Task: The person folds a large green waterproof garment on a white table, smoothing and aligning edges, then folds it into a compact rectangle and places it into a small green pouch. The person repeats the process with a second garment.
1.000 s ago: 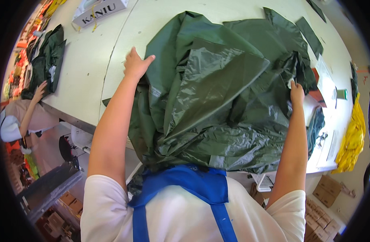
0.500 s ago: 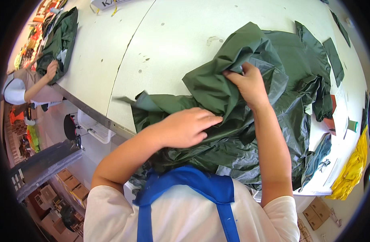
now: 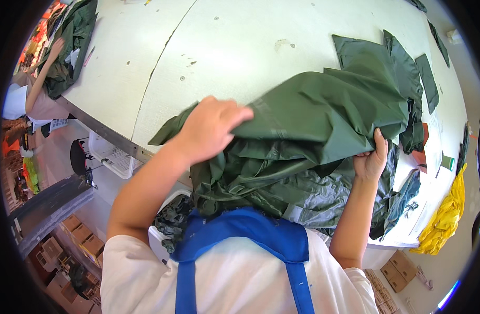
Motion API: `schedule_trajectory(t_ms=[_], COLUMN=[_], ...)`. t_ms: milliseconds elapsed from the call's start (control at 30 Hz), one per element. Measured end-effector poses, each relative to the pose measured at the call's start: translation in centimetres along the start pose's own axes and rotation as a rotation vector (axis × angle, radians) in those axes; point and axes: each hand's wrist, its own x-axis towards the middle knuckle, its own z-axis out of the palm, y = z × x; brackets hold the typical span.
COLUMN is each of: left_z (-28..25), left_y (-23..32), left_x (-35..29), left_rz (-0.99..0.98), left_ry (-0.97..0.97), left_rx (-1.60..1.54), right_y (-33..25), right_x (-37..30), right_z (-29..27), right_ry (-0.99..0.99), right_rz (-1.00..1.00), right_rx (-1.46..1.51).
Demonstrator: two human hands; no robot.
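A large dark green shiny garment (image 3: 323, 125) lies bunched on the white table (image 3: 240, 47) in front of me. My left hand (image 3: 211, 125) grips a fold of it at its left side, fingers closed over the cloth. My right hand (image 3: 373, 159) clutches the same garment at its right side, under the upper layer. The lower part of the garment hangs crumpled against my blue apron (image 3: 240, 235).
Flat green fabric pieces (image 3: 425, 78) lie at the table's far right, with a yellow garment (image 3: 446, 220) by the right edge. Another person (image 3: 28, 94) handles green fabric (image 3: 67, 47) at the far left. A white wire basket (image 3: 111, 157) sits under the table edge.
My left hand moved left and took a fold of the garment. My right hand shifted right and down to the garment's right side, spreading the upper layer wider.
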Motion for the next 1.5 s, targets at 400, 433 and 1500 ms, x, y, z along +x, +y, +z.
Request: schedule_trajectory(t_ms=[400, 433, 1500], left_z=[3.1, 3.0, 3.2], left_y=[6.2, 6.4, 11.4], left_x=[-6.2, -6.2, 0.1], left_rz=[0.368, 0.371, 0.235], left_ry=[0.325, 0.327, -0.589], left_rx=[0.027, 0.021, -0.149], right_y=[3.0, 3.3, -7.9], right_x=[-3.7, -3.7, -4.1], right_z=[-8.2, -8.8, -2.4], right_ry=[0.122, 0.120, 0.212], right_rz=[0.186, 0.191, -0.286], right_rx=[-0.007, -0.003, -0.707])
